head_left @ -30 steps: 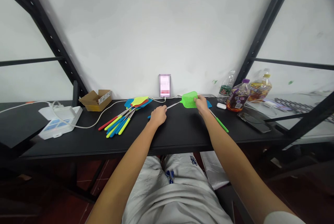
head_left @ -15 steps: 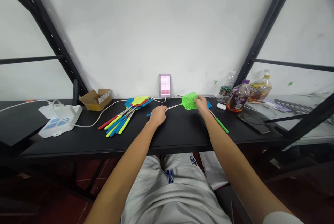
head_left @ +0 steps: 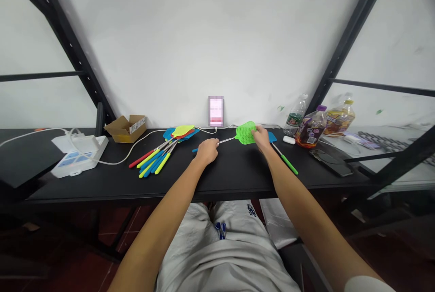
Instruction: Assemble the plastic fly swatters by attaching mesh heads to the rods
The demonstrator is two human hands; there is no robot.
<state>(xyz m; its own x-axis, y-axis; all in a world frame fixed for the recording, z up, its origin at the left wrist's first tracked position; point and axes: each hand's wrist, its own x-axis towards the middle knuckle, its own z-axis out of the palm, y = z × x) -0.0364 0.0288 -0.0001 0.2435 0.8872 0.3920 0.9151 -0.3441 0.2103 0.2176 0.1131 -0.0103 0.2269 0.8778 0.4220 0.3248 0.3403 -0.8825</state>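
Held the green-headed swatter mid-frame, clamped in left hand and pinched at the mesh head by right hand; scarcely shifted within a second, suggesting a pause

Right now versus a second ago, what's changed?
Very little: the right hand and green swatter head edged slightly left, exposing more of the blue swatter head. Nothing newly grabbed or released. Left hand still grips the green-headed swatter; swatter pile unchanged.
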